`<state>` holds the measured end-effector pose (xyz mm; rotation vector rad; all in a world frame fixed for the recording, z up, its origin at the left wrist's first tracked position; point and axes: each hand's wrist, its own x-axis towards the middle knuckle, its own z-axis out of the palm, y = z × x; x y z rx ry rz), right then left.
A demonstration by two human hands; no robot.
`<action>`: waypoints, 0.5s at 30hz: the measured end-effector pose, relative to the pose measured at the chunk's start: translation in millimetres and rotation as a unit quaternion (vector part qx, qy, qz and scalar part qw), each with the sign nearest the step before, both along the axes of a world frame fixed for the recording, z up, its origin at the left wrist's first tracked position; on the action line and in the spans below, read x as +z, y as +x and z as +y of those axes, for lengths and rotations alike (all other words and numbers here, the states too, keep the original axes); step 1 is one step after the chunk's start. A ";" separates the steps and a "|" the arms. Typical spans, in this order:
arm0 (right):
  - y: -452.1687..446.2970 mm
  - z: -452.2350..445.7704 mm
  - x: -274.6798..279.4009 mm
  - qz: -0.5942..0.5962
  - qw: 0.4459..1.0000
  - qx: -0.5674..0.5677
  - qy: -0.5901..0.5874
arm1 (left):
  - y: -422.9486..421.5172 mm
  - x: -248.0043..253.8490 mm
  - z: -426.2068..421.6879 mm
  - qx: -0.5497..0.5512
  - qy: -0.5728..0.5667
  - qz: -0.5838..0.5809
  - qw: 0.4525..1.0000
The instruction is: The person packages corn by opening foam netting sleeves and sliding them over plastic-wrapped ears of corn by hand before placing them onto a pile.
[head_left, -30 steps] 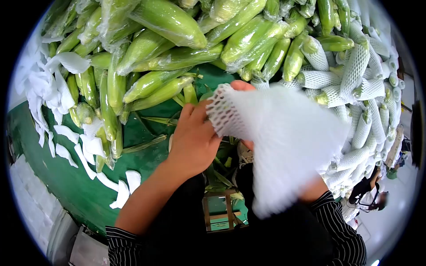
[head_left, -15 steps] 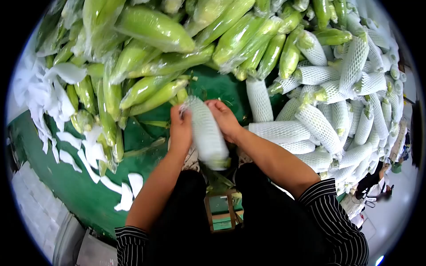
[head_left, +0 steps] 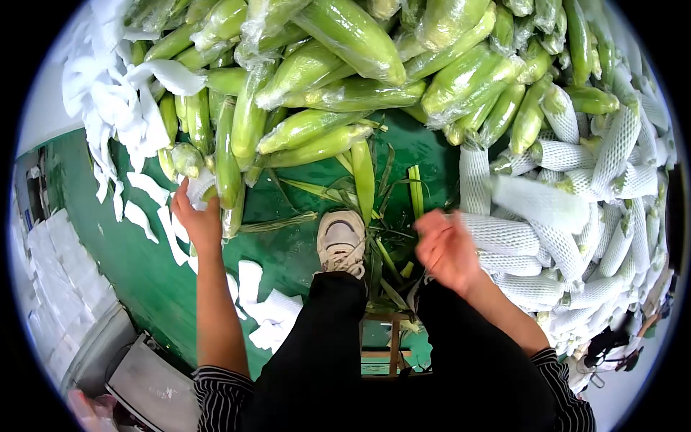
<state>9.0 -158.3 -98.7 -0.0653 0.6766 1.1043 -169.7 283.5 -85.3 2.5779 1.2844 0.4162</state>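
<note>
Clear plastic wrap encloses green corn ears (head_left: 353,39) heaped on the green floor (head_left: 137,266); white net sleeves (head_left: 500,234) hold others on the right. The left hand (head_left: 198,222) reaches to the heap's edge, grip apart. The right hand (head_left: 450,252), blurred, has its grip apart, near a blurred sleeved ear (head_left: 540,204)

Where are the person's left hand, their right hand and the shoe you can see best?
Left hand (head_left: 204,222): head view, middle of the hand.
Right hand (head_left: 448,252): head view, middle, blurry.
Shoe (head_left: 344,252): head view, on its laces.
</note>
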 end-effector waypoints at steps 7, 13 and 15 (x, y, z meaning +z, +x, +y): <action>19.6 66.5 66.2 -0.670 0.642 0.296 -0.226 | 28.5 69.7 -49.0 -0.278 0.005 -0.147 0.949; 50.3 99.4 88.5 -0.707 0.678 0.182 -0.089 | 103.2 72.3 -182.0 -0.152 -0.685 -0.234 0.673; 42.0 94.7 88.5 -0.562 0.801 0.171 -0.111 | 105.8 56.7 -187.9 -0.103 -0.767 -0.266 0.575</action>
